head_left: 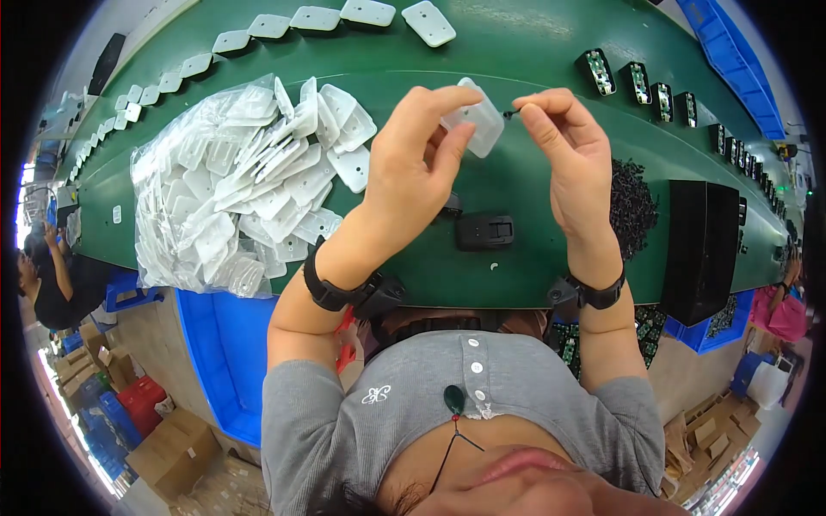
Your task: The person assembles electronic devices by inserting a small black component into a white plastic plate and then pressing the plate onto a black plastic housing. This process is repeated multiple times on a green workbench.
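At one o'clock from the view's middle, above the green tabletop (516, 56), a translucent white plastic cover (485, 127) sits pinched between thumb and fingers of the left hand (411, 159). The right hand (578, 150) has thumb and forefinger closed on a small black part (509, 113) at the cover's three o'clock, just beside its edge; contact cannot be told. Best, I judge, to grip the cover by its rim, tilt it for a clear sightline, and bring the part in squarely, with light fingertip pressure that won't flex the plastic.
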Tool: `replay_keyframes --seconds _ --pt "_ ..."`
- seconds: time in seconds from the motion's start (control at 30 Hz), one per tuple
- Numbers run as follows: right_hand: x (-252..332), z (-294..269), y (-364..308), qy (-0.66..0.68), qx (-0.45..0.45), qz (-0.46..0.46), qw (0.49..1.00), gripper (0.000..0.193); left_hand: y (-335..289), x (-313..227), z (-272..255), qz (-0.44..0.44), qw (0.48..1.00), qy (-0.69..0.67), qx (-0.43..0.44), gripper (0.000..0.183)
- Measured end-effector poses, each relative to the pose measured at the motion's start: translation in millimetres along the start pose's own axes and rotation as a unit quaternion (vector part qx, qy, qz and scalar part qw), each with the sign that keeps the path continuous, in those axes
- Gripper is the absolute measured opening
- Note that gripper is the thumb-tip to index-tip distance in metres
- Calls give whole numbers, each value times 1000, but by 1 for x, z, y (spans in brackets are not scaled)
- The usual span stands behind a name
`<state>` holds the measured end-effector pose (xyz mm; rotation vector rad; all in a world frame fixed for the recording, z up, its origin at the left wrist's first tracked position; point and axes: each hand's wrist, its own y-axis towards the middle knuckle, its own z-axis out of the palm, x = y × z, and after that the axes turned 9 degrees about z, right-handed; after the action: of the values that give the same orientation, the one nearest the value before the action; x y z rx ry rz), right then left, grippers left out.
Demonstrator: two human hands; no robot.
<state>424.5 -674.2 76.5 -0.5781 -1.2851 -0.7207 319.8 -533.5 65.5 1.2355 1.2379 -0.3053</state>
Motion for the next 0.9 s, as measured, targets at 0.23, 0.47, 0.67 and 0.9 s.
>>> replay_keyframes --seconds 0.23,0.47,0.67,0.9 --pt "-15 17 -9 41 32 38 998 11 -7 2 0 5 1000 -3 29 12" --pt "-21 13 -8 -269 -48 -173 946 7 -14 6 2 16 1000 -11 15 16" --pt "-21 13 -9 -310 -66 -168 933 10 -13 7 4 -115 968 -219 -42 23" --pt "-20 13 -8 -234 -43 -88 967 10 -17 10 6 -100 969 -227 -15 11"
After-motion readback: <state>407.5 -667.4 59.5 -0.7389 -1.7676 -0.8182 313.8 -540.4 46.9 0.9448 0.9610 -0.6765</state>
